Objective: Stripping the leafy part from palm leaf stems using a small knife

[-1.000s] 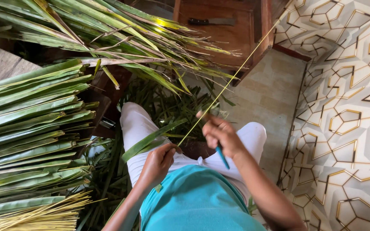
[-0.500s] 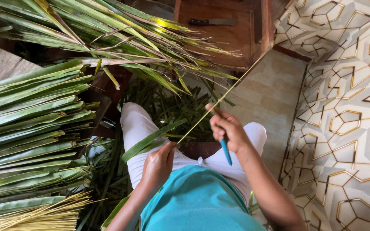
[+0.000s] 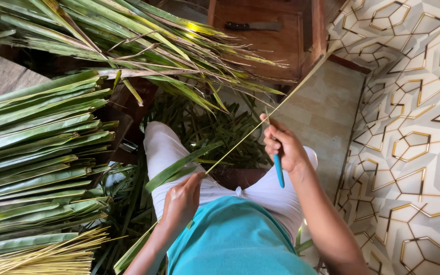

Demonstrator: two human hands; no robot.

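Note:
My left hand [image 3: 182, 199] pinches the near end of a long thin yellow-green leaf midrib [image 3: 240, 143], which stretches diagonally up to the right. A green leaf strip [image 3: 176, 167] hangs off near that hand. My right hand [image 3: 282, 144] grips a small knife with a blue handle [image 3: 279, 171] and presses against the midrib further along it. Both hands are above my lap, over white trousers [image 3: 160, 147].
A stack of flat green leaf strips [image 3: 36, 153] lies at the left, with a bundle of bare yellow midribs [image 3: 47, 257] below it. Uncut fronds [image 3: 128, 46] lie across the top. A dark knife [image 3: 253, 25] rests on a wooden stand. Leaf scraps [image 3: 215, 130] cover the floor.
My right hand has slid up and to the right along the midrib with the blue-handled knife. My left hand has stayed at the near end.

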